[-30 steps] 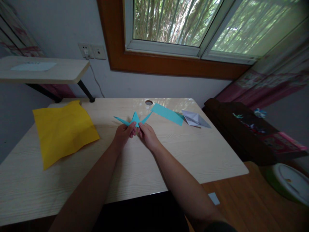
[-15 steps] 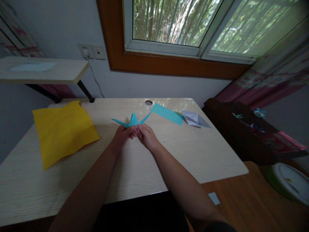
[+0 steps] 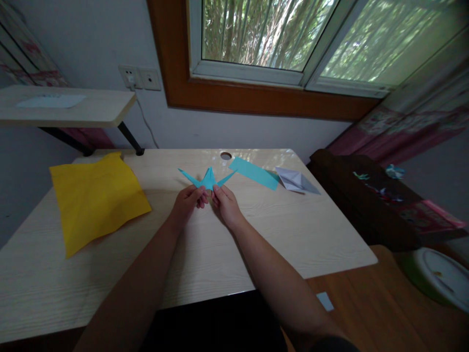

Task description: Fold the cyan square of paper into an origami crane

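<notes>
A blue origami crane (image 3: 209, 180) is held up above the table, its two long thin points spreading to the left and right and a peaked fold standing between them. My left hand (image 3: 189, 199) pinches its lower left edge between thumb and fingers. On the lower right edge, my right hand (image 3: 224, 200) grips it in the same way. The fingertips cover the bottom part of the paper. Just behind, a flat blue paper strip (image 3: 254, 173) lies on the table, with a folded white paper boat (image 3: 292, 180) at its right end.
A large crumpled yellow sheet (image 3: 97, 203) lies on the left of the wooden table (image 3: 289, 239). At the back left stands a raised shelf (image 3: 106, 110) on black legs. A round cable hole (image 3: 226, 156) is near the back edge. A white-lidded bin (image 3: 445, 276) stands right.
Both hands still hold the blue origami crane. It has shifted slightly right, and its left point now tilts higher. My left fingers sit a little farther from the right ones.
</notes>
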